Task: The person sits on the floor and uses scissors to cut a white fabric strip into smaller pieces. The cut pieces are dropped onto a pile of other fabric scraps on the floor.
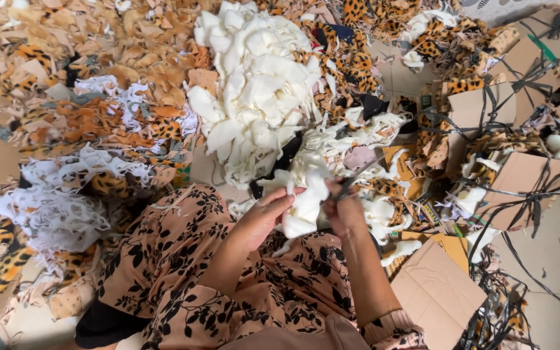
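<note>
Over the lap, between both hands, a white fleece piece (306, 204) hangs upright, long axis vertical. Left hand (264, 217) pinches its left edge; right hand (345, 210) grips scissors (358, 174), blades pointing up-right, touching its right side.

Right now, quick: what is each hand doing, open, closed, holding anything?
Left hand: closed on a white fabric piece.
Right hand: closed around dark scissors, blades pointing away, next to the same white piece.
</note>
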